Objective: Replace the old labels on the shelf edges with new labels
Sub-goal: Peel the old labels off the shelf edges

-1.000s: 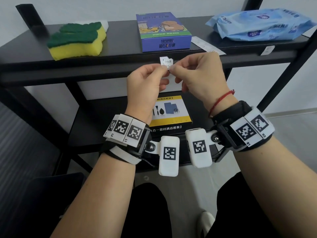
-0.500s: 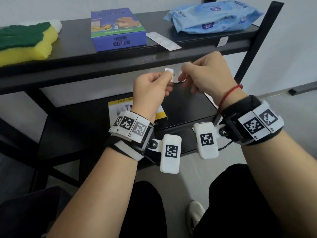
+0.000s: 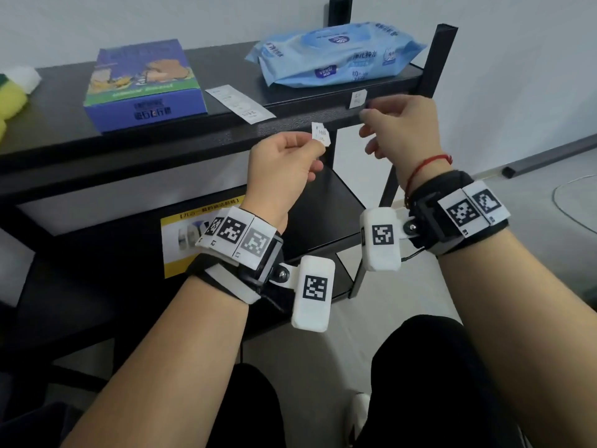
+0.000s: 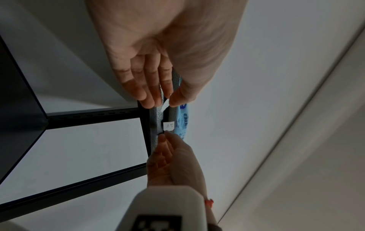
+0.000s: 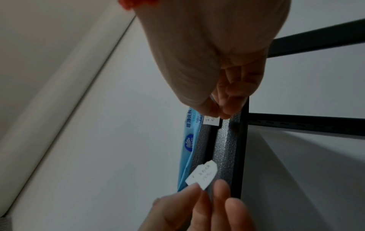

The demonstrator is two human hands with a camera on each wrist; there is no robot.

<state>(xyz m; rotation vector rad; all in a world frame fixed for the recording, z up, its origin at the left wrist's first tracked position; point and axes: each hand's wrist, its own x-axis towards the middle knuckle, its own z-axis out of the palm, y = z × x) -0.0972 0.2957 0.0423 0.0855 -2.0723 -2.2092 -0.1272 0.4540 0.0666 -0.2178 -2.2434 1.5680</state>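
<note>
My left hand [image 3: 318, 145] pinches a small white new label [image 3: 319, 134] between thumb and forefinger, just in front of the black top shelf's edge [image 3: 193, 137]. In the wrist views the new label [image 4: 165, 106] [image 5: 202, 175] stands clear of the metal. An old white label [image 3: 357, 99] [image 4: 168, 126] [image 5: 211, 121] sticks on the shelf edge under the wipes pack. My right hand [image 3: 365, 113] [image 5: 219, 111] is curled, and its thumb and forefinger meet at that old label's right edge. The thumb covers part of the old label.
On the top shelf lie a purple box [image 3: 145, 85], a blue wipes pack [image 3: 336, 54], a white paper strip [image 3: 240, 103] and a yellow-green sponge [image 3: 9, 98]. A yellow box [image 3: 181, 234] sits on the lower shelf. A black upright post [image 3: 434, 59] stands right of my right hand.
The hands have parted: my left keeps the new label, my right has let it go and moved right and up to the old label. My view has swung to the right.
</note>
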